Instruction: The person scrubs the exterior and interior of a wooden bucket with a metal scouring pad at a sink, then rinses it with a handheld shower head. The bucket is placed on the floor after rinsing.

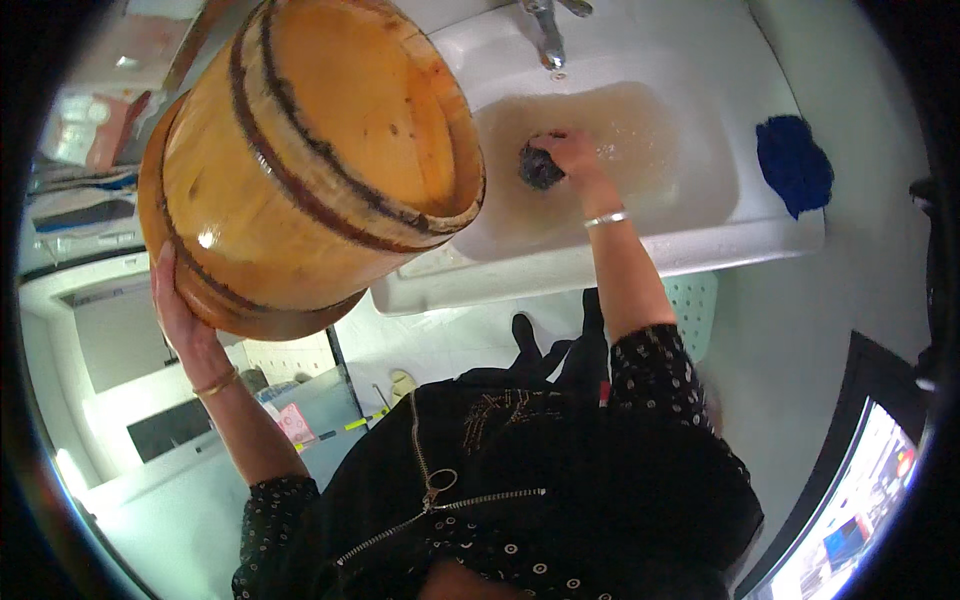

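A wooden bucket (pixel 300 190) with dark hoops is tilted on its side at the left edge of the sink, its recessed round end facing right. My left hand (pixel 183 318) grips its wider rim at the lower left; part of the fingers is hidden behind the wood. In the white sink (pixel 710 190), my right hand (pixel 570 153) is closed on a dark, wet, crumpled cloth (pixel 541 166), held at the shallow, murky brown water (pixel 635 120).
A chrome tap (pixel 546 35) stands at the sink's far side. Dark blue cloth (pixel 793 165) lies on the sink's right rim. Below the sink's right front is a pale green perforated basket (pixel 692 308). A glass-topped surface (pixel 200 500) lies at the lower left, and a lit screen (pixel 850 520) at the lower right.
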A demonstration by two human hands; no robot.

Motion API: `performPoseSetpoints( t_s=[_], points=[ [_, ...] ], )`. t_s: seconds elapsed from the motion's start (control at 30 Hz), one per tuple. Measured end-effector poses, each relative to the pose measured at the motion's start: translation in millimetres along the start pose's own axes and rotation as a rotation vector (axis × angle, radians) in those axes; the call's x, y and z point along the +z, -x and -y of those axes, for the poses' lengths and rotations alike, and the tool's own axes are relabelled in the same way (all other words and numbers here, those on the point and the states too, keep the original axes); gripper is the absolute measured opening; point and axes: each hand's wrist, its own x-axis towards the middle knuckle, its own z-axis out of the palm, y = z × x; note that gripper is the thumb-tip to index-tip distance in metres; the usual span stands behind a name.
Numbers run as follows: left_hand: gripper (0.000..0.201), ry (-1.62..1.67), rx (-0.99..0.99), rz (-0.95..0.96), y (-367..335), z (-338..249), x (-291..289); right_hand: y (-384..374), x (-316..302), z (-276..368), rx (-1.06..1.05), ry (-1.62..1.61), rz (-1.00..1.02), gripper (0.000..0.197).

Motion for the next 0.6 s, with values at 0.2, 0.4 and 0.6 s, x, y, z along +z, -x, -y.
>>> performPoseSetpoints(
  t_s=[0.2,0.4,0.6],
  points=[
    [0.044,0.037,-0.048,-0.006,-6,-7,15,97,-20,181,-0.665,-0.569,0.017,0.027],
    [0.041,0.083,-0.063,0.027,-15,-5,22,173,32,276,-1.239,-0.178,-0.429,0.033],
    [0.044,0.143,-0.125,0.066,-13,-1,25,153,55,197,-1.305,-0.061,-0.643,0.044]
  ],
)
